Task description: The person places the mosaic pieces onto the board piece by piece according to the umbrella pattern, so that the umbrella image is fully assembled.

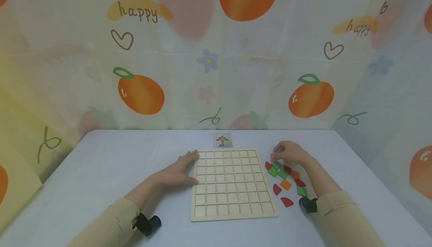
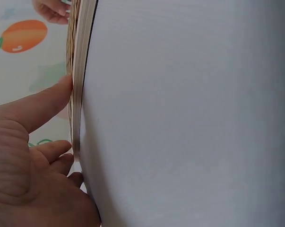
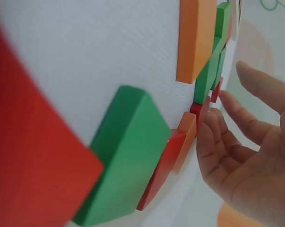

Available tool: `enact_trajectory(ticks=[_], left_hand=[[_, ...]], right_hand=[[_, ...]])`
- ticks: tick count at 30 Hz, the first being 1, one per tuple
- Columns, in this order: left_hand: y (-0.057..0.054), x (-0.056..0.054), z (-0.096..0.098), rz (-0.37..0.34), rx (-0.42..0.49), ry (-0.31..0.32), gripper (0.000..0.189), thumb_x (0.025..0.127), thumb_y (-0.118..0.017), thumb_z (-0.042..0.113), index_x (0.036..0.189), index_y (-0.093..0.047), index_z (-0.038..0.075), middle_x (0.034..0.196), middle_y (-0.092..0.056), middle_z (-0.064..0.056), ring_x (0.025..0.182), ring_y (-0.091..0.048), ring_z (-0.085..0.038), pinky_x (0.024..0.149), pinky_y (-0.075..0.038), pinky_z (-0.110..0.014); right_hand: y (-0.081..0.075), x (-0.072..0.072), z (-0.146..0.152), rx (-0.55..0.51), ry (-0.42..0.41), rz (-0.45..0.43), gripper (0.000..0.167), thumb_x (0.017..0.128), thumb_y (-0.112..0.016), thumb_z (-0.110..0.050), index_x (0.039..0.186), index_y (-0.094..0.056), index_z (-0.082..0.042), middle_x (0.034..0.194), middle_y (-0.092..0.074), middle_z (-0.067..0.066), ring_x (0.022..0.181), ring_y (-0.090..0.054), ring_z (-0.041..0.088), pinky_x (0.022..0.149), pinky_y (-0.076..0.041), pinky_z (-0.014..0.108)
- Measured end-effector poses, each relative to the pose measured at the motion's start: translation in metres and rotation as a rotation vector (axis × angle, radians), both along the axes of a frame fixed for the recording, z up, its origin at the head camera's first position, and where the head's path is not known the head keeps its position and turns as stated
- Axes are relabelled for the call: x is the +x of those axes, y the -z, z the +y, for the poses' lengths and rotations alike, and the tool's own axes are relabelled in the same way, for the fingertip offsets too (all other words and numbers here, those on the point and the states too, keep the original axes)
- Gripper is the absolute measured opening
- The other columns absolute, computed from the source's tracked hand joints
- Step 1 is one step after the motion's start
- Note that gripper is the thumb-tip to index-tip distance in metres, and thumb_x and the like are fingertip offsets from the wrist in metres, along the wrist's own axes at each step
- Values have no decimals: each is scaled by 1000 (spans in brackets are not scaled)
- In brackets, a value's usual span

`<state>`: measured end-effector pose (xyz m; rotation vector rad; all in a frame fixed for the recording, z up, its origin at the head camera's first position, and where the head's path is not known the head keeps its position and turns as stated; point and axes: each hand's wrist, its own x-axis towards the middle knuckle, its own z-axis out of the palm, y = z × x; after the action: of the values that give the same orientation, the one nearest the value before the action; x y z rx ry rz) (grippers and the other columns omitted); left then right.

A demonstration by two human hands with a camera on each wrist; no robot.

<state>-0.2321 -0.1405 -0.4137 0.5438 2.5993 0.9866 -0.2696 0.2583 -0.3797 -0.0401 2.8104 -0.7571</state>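
Note:
My left hand (image 1: 177, 170) spreads along the left edge of a pale wooden grid board (image 1: 233, 187); in the left wrist view its thumb and fingertips touch the board's side. Beyond the loose pieces, beside the board's far right corner, my right hand (image 1: 290, 152) reaches down with bent fingers. A small red piece (image 3: 217, 90) shows at its index fingertip, partly hidden; the thumb stands apart from it. Close by lie green pieces (image 1: 282, 173), a red quarter-round piece (image 1: 268, 165) and an orange square (image 1: 285, 184). The board's squares hold no pieces.
A small pattern card (image 1: 222, 139) lies beyond the board on the white table (image 1: 135, 157). Nearer the right wrist are a red quarter-round (image 1: 287, 202) and a green piece (image 1: 302, 191). A fruit-printed cloth (image 1: 182, 82) hangs behind the table.

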Motion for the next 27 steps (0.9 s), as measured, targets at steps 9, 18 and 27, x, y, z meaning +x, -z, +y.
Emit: enact_trajectory(ticks=[9,18,27], left_hand=[[0,1,2,-8,-12,-12,94,82,-76,25,157,-23,4,169,-13,-9,157,-3,-36,129,-4,-54],[1,0,2,-7,-22,-8,95,82,-76,27,157,-22,5,169,-12,-8,157,-3,-35,129,-5,-53],[-3,3,0,-3,-15,21,96,82,-76,28,157,-21,2,168,-11,-13,156,-3,-40,128,-4,-57]], right_hand=[[2,0,-4,16,43,-11,33,88,-71,-22,110,-62,0,108,-67,19,89,-62,24,83,-61,39],[2,0,-7,49,27,26,19,89,-70,-16,100,-62,-2,97,-66,15,83,-61,21,76,-59,32],[1,-3,-9,69,-7,30,14,89,-68,-11,99,-64,-3,98,-67,15,86,-60,23,80,-58,36]])
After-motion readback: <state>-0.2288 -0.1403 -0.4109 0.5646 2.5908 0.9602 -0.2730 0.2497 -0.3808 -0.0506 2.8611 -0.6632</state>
